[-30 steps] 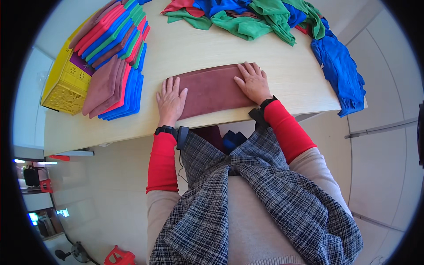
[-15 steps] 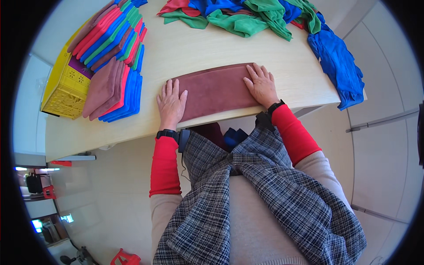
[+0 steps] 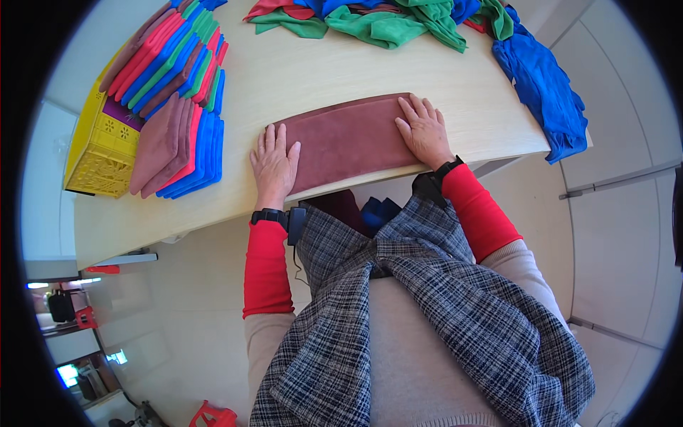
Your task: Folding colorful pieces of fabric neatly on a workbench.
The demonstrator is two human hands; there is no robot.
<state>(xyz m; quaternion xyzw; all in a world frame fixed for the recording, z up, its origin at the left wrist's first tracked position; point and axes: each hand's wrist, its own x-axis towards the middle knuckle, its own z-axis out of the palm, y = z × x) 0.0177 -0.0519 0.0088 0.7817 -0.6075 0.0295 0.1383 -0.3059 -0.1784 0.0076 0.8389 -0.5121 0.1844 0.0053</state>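
A brown towel [image 3: 352,142], folded into a long flat strip, lies along the front edge of the table. My left hand [image 3: 274,162] rests flat on its left end, fingers stretched toward the far side. At the other end, my right hand [image 3: 425,133] presses down with its palm, its fingers out and the thumb a little apart. Neither hand grips the cloth. Brown fabric shows smooth and level between the two hands.
Folded towels [image 3: 167,64] in brown, red, blue and green lean in rows at the left, beside a yellow plastic basket [image 3: 107,153]. Loose green cloths [image 3: 377,27] heap with others at the far side. A blue cloth [image 3: 544,92] hangs over the right edge of the table [image 3: 313,78].
The view has shifted slightly. Both hands still lie flat on the ends of the brown towel, the right one a touch farther right and up in the picture.
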